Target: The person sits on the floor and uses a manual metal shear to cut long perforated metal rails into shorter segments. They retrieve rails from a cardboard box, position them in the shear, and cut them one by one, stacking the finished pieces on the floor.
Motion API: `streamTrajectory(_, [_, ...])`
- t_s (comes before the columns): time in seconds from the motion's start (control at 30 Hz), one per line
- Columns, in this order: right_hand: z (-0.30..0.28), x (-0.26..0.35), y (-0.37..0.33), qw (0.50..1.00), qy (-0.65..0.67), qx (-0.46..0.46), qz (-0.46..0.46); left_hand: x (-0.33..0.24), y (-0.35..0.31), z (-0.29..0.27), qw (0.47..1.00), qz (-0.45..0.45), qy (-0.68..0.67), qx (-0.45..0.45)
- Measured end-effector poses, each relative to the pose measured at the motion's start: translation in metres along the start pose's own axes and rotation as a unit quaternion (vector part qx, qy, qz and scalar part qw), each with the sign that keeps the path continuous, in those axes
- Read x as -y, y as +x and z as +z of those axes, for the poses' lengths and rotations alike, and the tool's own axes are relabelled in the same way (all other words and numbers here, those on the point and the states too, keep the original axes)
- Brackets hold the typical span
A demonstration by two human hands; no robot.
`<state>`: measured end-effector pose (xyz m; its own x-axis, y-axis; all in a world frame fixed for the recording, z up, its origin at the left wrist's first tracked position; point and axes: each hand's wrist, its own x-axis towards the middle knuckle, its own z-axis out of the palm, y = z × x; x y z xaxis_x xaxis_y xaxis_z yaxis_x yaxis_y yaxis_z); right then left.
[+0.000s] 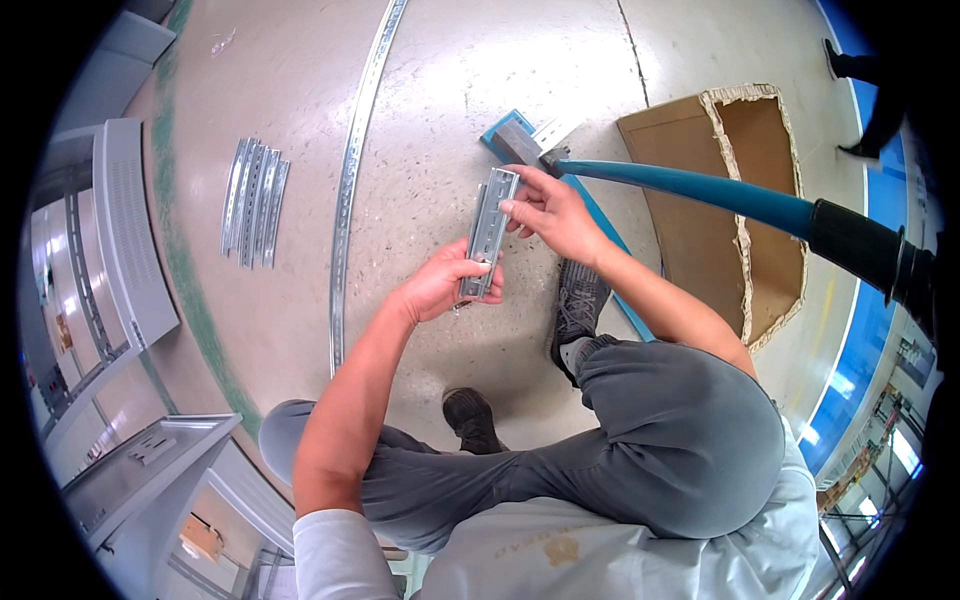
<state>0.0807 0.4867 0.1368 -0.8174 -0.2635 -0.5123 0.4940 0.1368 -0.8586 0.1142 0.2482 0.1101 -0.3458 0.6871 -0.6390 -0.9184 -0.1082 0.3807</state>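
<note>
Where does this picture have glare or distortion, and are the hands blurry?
In the head view, glare whitens the floor beyond the hands; in that same view, the long slotted rail looks bowed, likely from the fisheye, and the corners go black; also in the head view, the left hand, right hand and metal strips look fairly sharp.

The person's two hands, one left [447, 283] and one right [555, 215], share at least two short metal rails [488, 222]; overlap hides the exact number. Well left of the hands lie five or more loose rail pieces [253, 205], too crowded to count surely. Nearer on that side is one long rail [352, 165]. Right of the hands are one blue lever [690, 185] and one cardboard box [690, 240]. Below them, two shoes [578, 300] show.
</note>
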Motion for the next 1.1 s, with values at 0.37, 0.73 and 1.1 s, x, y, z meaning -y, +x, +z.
streamTrajectory(0.37, [-0.003,-0.001,-0.007,0.997,0.064,-0.032,0.0,-0.003,0.007,0.012,1.0,-0.009,-0.013,-0.027])
streamTrajectory(0.73, [0.009,0.009,-0.019,1.0,0.022,-0.001,0.02,-0.006,0.008,0.024,0.998,0.012,0.007,-0.058])
streamTrajectory(1.1, [0.009,0.0,-0.012,0.999,0.038,-0.005,0.012,-0.007,0.013,0.021,0.999,0.015,0.01,-0.027])
